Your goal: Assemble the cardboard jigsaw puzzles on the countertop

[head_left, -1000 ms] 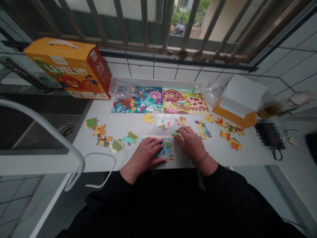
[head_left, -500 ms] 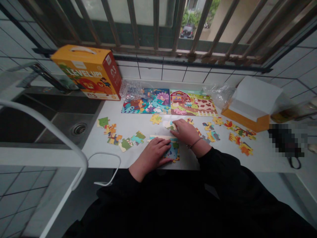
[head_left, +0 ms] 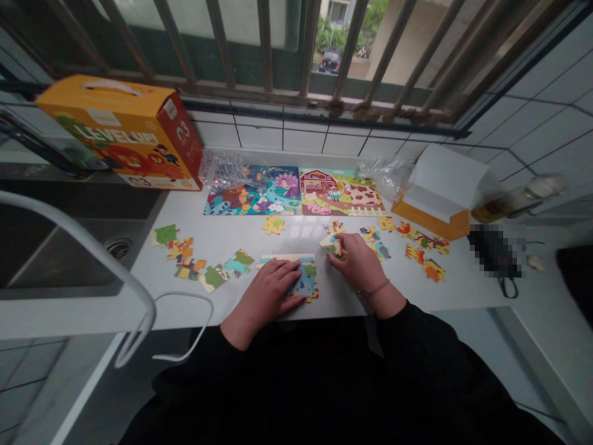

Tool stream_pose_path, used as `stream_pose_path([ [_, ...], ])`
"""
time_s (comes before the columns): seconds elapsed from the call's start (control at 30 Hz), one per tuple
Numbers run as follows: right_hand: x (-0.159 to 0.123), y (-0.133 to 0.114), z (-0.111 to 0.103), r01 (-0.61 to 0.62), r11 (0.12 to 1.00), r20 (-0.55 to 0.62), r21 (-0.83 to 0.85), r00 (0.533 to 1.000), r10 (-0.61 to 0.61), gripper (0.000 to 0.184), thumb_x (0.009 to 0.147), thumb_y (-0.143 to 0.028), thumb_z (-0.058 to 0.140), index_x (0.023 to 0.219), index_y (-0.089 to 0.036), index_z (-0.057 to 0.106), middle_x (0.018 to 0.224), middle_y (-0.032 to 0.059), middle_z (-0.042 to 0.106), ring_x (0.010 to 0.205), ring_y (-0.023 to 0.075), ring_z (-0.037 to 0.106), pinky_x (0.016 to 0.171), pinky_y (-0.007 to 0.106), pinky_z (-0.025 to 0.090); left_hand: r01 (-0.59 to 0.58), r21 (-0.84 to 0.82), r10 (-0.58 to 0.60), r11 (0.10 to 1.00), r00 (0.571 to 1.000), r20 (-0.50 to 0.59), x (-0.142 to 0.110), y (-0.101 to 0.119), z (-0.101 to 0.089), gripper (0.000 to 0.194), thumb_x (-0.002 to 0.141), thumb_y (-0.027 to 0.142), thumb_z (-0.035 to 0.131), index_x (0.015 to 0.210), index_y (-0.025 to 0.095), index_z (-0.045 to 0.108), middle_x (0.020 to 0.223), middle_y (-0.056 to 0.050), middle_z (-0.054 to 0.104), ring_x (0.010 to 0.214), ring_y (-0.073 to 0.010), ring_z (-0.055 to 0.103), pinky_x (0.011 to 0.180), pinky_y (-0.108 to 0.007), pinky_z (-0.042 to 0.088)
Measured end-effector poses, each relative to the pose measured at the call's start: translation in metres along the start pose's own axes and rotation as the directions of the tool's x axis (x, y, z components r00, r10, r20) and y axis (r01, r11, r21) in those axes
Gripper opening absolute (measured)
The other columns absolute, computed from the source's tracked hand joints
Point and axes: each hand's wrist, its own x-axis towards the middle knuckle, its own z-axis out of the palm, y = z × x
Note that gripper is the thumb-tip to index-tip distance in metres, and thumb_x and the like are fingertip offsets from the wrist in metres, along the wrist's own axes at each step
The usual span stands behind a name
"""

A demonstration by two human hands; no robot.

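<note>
My left hand [head_left: 273, 287] lies with its fingers stretched over a joined section of jigsaw puzzle [head_left: 306, 283], which has blue and green parts and a pale strip along its far edge. The hand covers part of that section. To the right, my right hand [head_left: 359, 262] pinches a puzzle piece [head_left: 330, 245] in cream and green between thumb and fingers, apart from the section. Left of my left hand lie a teal and green piece [head_left: 239, 262] and a green and cream piece [head_left: 214, 278]. Beyond the hands is a yellow piece [head_left: 273, 225].
Two printed picture sheets, one with sea-blue animals [head_left: 252, 191] and one with a farm [head_left: 341, 193], lie at the back. An orange box [head_left: 120, 136] stands left by the sink [head_left: 78, 241]. An open box [head_left: 438, 191], clear wrap [head_left: 386, 173] and a white tube [head_left: 115, 259] are around.
My right hand has drawn the puzzle piece away from the section, to the right and slightly nearer. My left hand stays on the section. The view has turned a little rightward.
</note>
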Motion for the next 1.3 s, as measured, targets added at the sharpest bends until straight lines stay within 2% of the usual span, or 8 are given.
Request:
stream_pose_path([
  [0.17,-0.044,0.011,-0.015,-0.025,1.0,0.024,-0.017,0.999,0.025,0.042,0.097,-0.039,0.07,0.135,-0.02,0.065,0.128,0.0169,0.07,0.121,0.0339,0.068,0.103,0.049,0.059,0.036,0.026,-0.035,0.999,0.999,-0.038,0.001,-0.003,-0.001,0.051,0.096,0.043,0.08,0.142,0.024,0.069,0.158,-0.014,0.064,0.143,-0.0377,0.06,0.127,-0.065,0.042],
  [0.3,-0.07,0.035,-0.032,-0.195,0.972,-0.01,-0.133,0.981,0.196,0.039,0.097,-0.042,0.069,0.13,-0.022,0.066,0.121,0.0158,0.07,0.107,0.032,0.071,0.088,0.044,0.059,0.056,0.029,-0.054,0.998,0.997,-0.053,0.002,-0.004,0.0,0.052,0.095,0.04,0.079,0.143,0.025,0.068,0.16,-0.013,0.063,0.145,-0.0383,0.058,0.128,-0.067,0.04],
  [0.47,-0.084,0.069,-0.058,-0.4,0.878,-0.096,-0.263,0.916,0.389,0.039,0.097,-0.051,0.069,0.121,-0.02,0.067,0.11,0.0162,0.07,0.1,0.0323,0.07,0.078,0.041,0.054,0.061,0.039,-0.059,0.997,0.996,-0.063,0.003,-0.006,0.003,0.052,0.096,0.04,0.076,0.145,0.024,0.066,0.16,-0.013,0.063,0.146,-0.0391,0.058,0.129,-0.069,0.039],
  [0.67,-0.102,0.078,-0.055,-0.437,0.891,-0.034,-0.124,0.899,0.437,0.041,0.1,-0.06,0.065,0.117,-0.023,0.065,0.099,0.0087,0.074,0.094,0.0296,0.073,0.08,0.04,0.054,0.038,0.043,-0.035,0.998,0.998,-0.053,0.004,-0.007,0.004,0.05,0.1,0.042,0.072,0.146,0.024,0.066,0.162,-0.014,0.062,0.148,-0.0389,0.056,0.129,-0.069,0.039],
  [0.83,-0.109,0.09,-0.06,-0.324,0.946,0.018,-0.009,0.946,0.324,0.047,0.1,-0.063,0.066,0.122,-0.022,0.068,0.117,0.0132,0.074,0.099,0.0294,0.073,0.089,0.044,0.058,0.035,0.025,-0.034,0.999,0.998,-0.053,0.004,-0.007,0.003,0.048,0.101,0.043,0.071,0.144,0.024,0.067,0.161,-0.014,0.062,0.148,-0.0383,0.057,0.128,-0.068,0.04],
  [0.97,-0.108,0.1,-0.065,-0.126,0.991,0.081,0.044,0.989,0.123,0.058,0.095,-0.054,0.077,0.141,-0.022,0.063,0.139,0.0167,0.069,0.125,0.0343,0.069,0.109,0.052,0.057,0.016,0.033,-0.015,0.999,0.999,-0.03,0.005,-0.007,0.001,0.046,0.102,0.043,0.07,0.143,0.022,0.068,0.162,-0.015,0.061,0.147,-0.0385,0.057,0.127,-0.068,0.041],
  [1.03,-0.108,0.102,-0.064,-0.076,0.996,0.11,0.055,0.992,0.07,0.055,0.096,-0.049,0.077,0.142,-0.023,0.063,0.139,0.0158,0.07,0.13,0.0357,0.068,0.113,0.056,0.055,-0.007,0.028,0.007,1.0,1.0,-0.005,0.004,-0.006,-0.001,0.045,0.103,0.043,0.069,0.143,0.022,0.068,0.162,-0.015,0.061,0.147,-0.0378,0.057,0.127,-0.065,0.042],
  [1.3,-0.11,0.1,-0.073,0.013,0.997,0.151,0.078,0.988,-0.025,0.04,0.1,-0.04,0.073,0.136,-0.024,0.067,0.125,0.0133,0.074,0.117,0.0325,0.074,0.101,0.051,0.063,0.001,0.017,-0.002,1.0,0.999,0.04,0.001,0.0,-0.005,0.043,0.101,0.041,0.072,0.141,0.026,0.069,0.16,-0.012,0.063,0.144,-0.0364,0.058,0.122,-0.06,0.044],
])
